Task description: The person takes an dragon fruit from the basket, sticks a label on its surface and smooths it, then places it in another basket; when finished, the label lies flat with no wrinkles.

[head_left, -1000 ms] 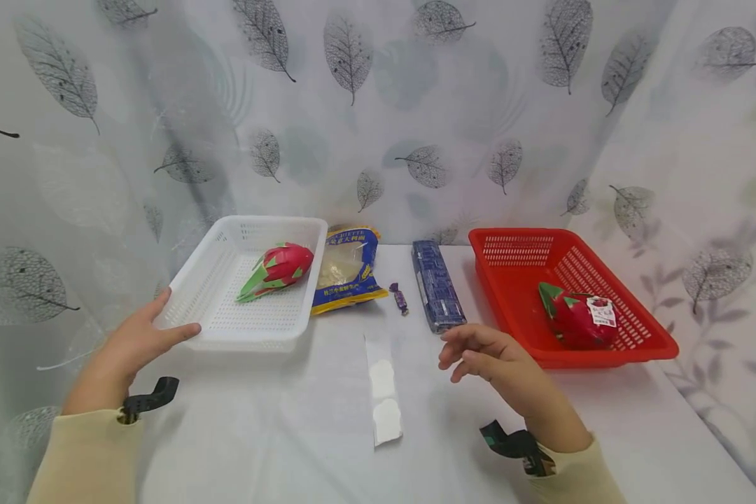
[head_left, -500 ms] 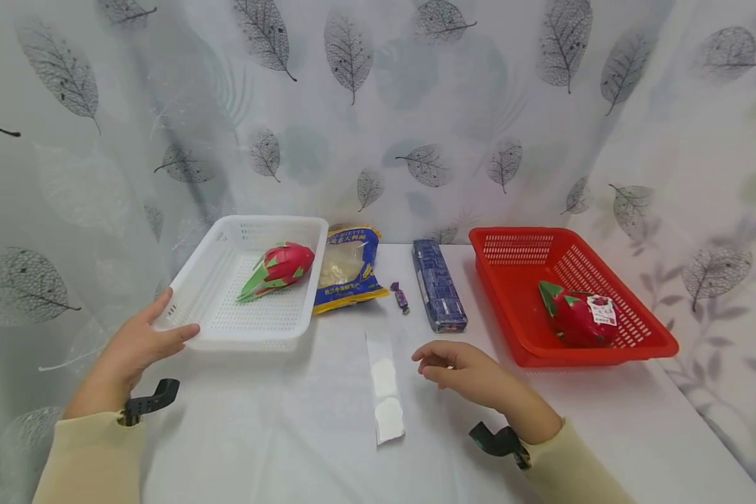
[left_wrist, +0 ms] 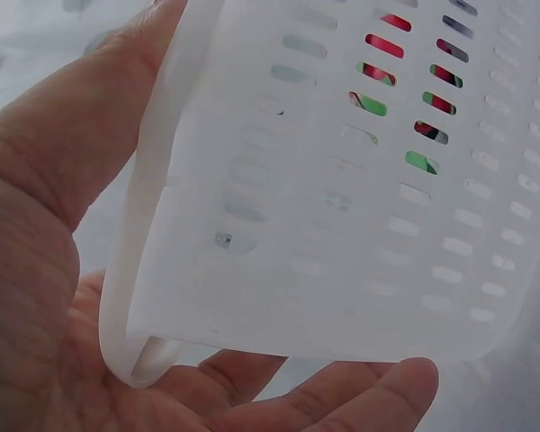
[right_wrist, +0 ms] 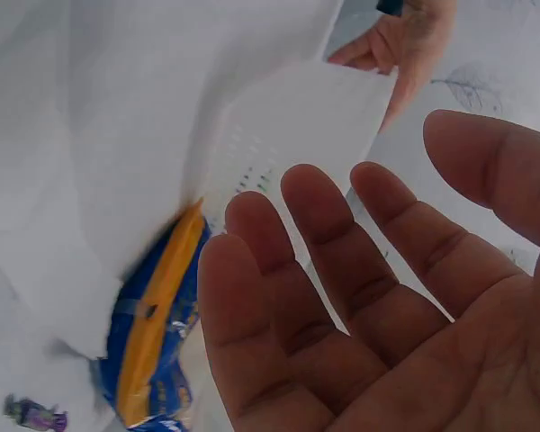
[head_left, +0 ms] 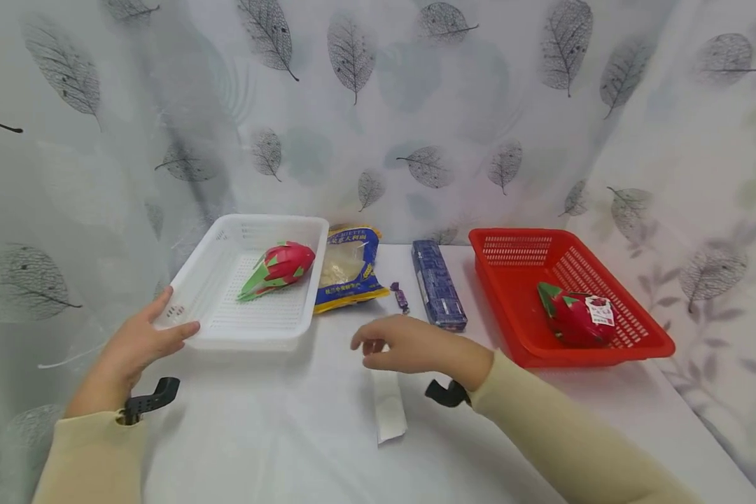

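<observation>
My left hand [head_left: 132, 343] grips the near-left corner of a white plastic basket [head_left: 252, 344], thumb and fingers spread along its two sides. In the left wrist view, the fingers [left_wrist: 387, 396] lie against the perforated wall. A red and green dragon fruit [head_left: 283, 264] lies inside that basket. My right hand [head_left: 409, 344] hovers over the middle of the table with nothing in it; in the right wrist view its fingers [right_wrist: 319, 207] are loosely bent. Beyond it lie a blue and yellow pasta bag [head_left: 346, 273], a small purple wrapped candy [head_left: 400, 299] and a long dark blue package [head_left: 437, 283].
A red plastic basket [head_left: 523, 350] stands at the right, holding a dragon fruit [head_left: 570, 320] with a white label. A white paper strip [head_left: 388, 409] lies on the white-covered table [head_left: 277, 434], partly under my right hand. A leaf-patterned curtain [head_left: 378, 105] hangs behind.
My right hand has moved left, from in front of the blue package near the red basket to above the paper strip. The left hand has stayed on the white basket's corner.
</observation>
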